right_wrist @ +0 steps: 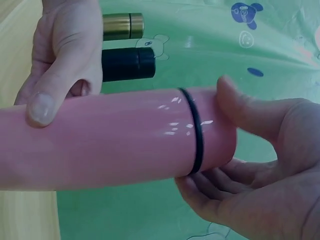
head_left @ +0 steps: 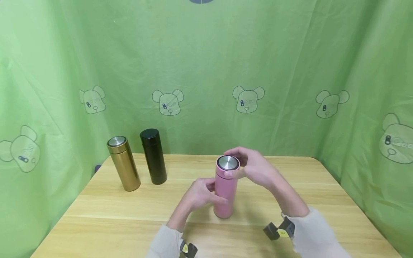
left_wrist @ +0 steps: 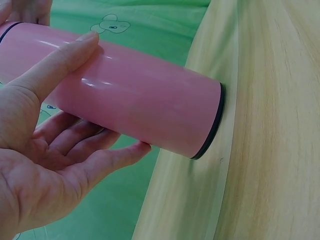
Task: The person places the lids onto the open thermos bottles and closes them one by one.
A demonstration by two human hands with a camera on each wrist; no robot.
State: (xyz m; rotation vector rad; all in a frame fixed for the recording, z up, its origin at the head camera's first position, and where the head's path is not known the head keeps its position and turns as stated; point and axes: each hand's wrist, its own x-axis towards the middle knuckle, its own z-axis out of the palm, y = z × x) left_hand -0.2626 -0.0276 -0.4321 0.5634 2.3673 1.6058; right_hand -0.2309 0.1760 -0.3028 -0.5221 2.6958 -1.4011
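Note:
A pink thermos bottle (head_left: 224,193) with a silver disc on top is upright at the middle of the wooden table. My left hand (head_left: 200,194) holds its body from the left, thumb across the front and fingers behind, as the left wrist view also shows. Up at the pink lid (right_wrist: 216,127), my right hand (head_left: 255,166) grips the sides between thumb and fingers. A dark ring (right_wrist: 194,131) marks the seam between lid and body. Whether the dark base (left_wrist: 212,127) touches the tabletop, I cannot tell.
To the left stand a gold thermos bottle (head_left: 126,168) and a black thermos bottle (head_left: 155,157), side by side. A green curtain (head_left: 206,71) printed with bear heads surrounds the table (head_left: 106,222) at the back and sides.

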